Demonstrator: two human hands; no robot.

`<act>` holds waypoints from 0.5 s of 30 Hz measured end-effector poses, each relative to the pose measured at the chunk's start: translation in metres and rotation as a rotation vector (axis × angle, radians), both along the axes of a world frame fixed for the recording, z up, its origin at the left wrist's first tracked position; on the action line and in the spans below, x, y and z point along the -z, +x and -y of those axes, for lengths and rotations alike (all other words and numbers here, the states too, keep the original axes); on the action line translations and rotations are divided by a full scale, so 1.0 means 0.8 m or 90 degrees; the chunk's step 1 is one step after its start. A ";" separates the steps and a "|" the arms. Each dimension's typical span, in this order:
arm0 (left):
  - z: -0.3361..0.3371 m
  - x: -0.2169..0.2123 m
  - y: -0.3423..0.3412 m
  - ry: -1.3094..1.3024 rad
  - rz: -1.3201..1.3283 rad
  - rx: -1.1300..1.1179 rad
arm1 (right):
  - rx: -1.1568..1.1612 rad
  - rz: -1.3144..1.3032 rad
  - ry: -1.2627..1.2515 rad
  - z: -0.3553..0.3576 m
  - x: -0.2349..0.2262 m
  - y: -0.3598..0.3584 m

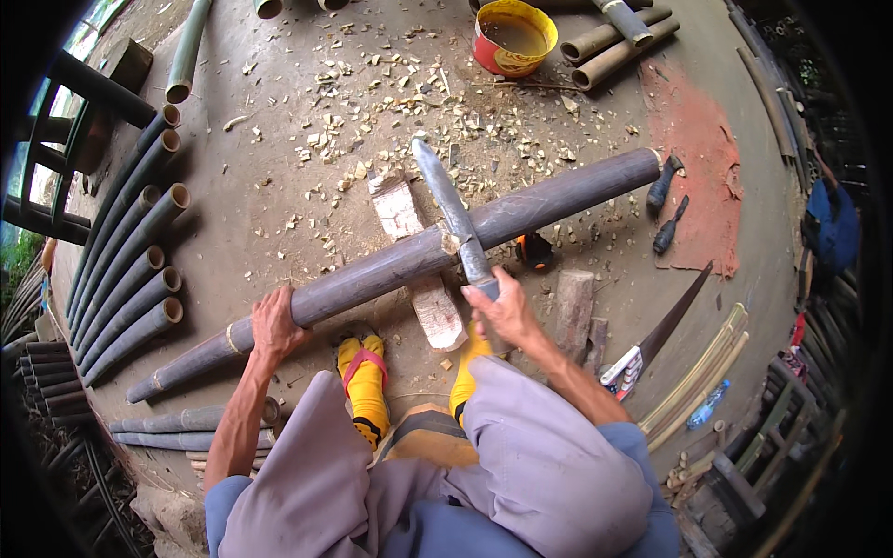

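Note:
A thick dark bamboo pole (pixel 372 276) lies slantwise before me, across a pale chopped wood block (pixel 434 307). My left hand (pixel 277 323) is wrapped over the pole toward its left end. In my right hand (pixel 505 309) is the handle of a machete (pixel 445 193). Its grey blade crosses over the pole just right of the block, pointing up and away. A pale cut or node shows on the pole beside the blade. Whether the edge touches the bamboo I cannot tell.
Wood chips (pixel 353 139) litter the ground beyond the pole. Cut bamboo poles (pixel 139 279) lie fanned at left. A yellow-and-red bucket (pixel 514 42) stands at the back. On the right are a handsaw (pixel 665 330), dark-handled tools (pixel 668 223), bamboo strips (pixel 698 377) and an orange tape measure (pixel 534 250).

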State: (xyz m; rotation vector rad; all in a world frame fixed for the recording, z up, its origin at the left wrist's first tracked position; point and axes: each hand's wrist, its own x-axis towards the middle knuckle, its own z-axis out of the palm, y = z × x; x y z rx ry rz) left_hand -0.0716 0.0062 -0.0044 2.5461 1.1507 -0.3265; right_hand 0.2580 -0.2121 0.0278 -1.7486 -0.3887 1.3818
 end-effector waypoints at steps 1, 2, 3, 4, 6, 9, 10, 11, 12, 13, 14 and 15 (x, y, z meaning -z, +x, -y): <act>-0.001 0.004 -0.002 0.010 0.005 0.010 | -0.032 0.034 -0.018 0.002 -0.007 0.008; 0.003 0.004 -0.002 0.014 0.009 0.015 | -0.070 0.065 -0.041 0.005 -0.014 0.018; 0.002 0.003 -0.002 -0.004 -0.001 0.007 | -0.055 0.028 -0.042 0.001 -0.018 0.025; -0.001 0.002 0.000 -0.022 -0.011 -0.001 | 0.010 0.053 -0.003 0.007 -0.002 0.020; -0.003 -0.002 0.000 -0.029 -0.025 -0.015 | 0.372 -0.023 0.091 0.010 0.014 0.018; -0.001 0.000 0.003 -0.016 -0.015 -0.015 | 0.261 0.014 0.064 -0.002 0.007 -0.016; -0.001 -0.003 0.005 -0.017 -0.005 -0.010 | 0.076 0.032 0.039 0.008 0.009 -0.034; -0.001 -0.006 0.004 -0.021 -0.003 -0.006 | 0.019 0.032 -0.012 0.015 0.020 -0.026; -0.002 -0.005 0.000 -0.019 -0.006 -0.008 | -0.081 0.095 -0.030 0.005 0.001 0.002; -0.003 -0.003 -0.004 -0.017 -0.010 -0.010 | -0.081 0.134 -0.046 0.000 -0.007 0.016; 0.000 0.001 -0.008 -0.022 -0.014 -0.011 | -0.081 0.172 -0.068 0.002 -0.009 0.025; 0.001 0.000 -0.009 -0.020 -0.015 -0.013 | 0.056 0.136 -0.021 -0.001 -0.001 0.039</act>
